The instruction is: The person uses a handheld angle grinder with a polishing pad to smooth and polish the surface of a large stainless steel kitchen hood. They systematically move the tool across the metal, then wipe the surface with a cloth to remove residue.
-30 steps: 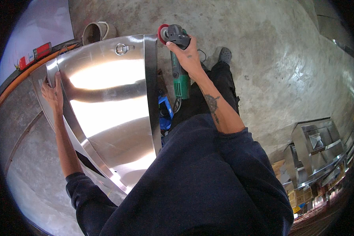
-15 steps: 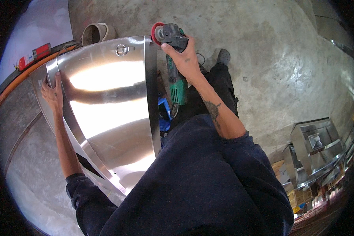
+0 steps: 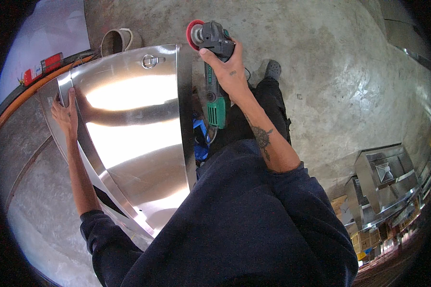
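Observation:
A large polished steel panel [image 3: 129, 129] with a small latch [image 3: 151, 60] near its far edge stands in front of me. My left hand [image 3: 64, 114] grips its left edge, fingers curled over the rim. My right hand [image 3: 227, 67] holds a green and grey angle grinder [image 3: 214, 57] by its body. The grinder's red disc [image 3: 194, 34] sits just past the far right corner of the panel, close to its folded right edge [image 3: 187, 115].
Bare concrete floor [image 3: 330, 71] stretches to the right. A sandal [image 3: 119, 40] lies beyond the panel. Something blue [image 3: 201, 138] sits by my legs. Steel hoods and boxes [image 3: 383, 177] stand at the right. An orange hose [image 3: 28, 93] curves at the left.
My right hand has carried the grinder up and slightly left, toward the panel's far corner. My left hand stays on the left edge.

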Action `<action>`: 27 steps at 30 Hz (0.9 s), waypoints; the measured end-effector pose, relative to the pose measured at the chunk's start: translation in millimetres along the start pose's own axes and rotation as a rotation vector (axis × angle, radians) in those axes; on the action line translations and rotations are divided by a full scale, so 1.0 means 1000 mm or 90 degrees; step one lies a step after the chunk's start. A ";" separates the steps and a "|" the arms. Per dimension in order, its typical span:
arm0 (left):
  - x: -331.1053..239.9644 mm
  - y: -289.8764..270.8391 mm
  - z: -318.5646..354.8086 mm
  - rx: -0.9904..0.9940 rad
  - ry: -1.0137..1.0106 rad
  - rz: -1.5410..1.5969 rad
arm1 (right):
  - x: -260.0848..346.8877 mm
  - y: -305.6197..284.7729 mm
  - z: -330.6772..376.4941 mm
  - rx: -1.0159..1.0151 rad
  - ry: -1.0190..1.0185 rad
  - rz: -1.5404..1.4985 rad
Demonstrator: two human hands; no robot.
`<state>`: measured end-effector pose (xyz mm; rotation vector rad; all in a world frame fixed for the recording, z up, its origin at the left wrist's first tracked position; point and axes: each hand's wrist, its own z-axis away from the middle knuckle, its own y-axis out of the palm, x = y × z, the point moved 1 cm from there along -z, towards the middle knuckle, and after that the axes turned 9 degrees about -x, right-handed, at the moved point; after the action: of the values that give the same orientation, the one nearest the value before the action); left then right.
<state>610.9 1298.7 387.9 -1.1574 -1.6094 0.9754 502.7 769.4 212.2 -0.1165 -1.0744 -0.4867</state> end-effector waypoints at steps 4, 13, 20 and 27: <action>0.010 0.003 0.003 0.001 -0.009 -0.014 | 0.003 -0.005 0.005 0.013 0.017 0.051; 0.004 0.000 0.001 0.013 -0.021 -0.009 | 0.013 0.000 0.013 0.028 -0.058 0.095; 0.004 0.001 -0.001 0.017 -0.023 0.030 | 0.015 0.003 0.017 0.033 -0.083 0.101; 0.015 0.006 0.001 -0.001 -0.011 -0.007 | 0.012 0.004 0.019 0.032 -0.079 0.137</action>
<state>609.5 1314.5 385.6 -1.1440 -1.6286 0.9789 493.9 775.4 232.1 -0.2168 -1.1796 -0.2611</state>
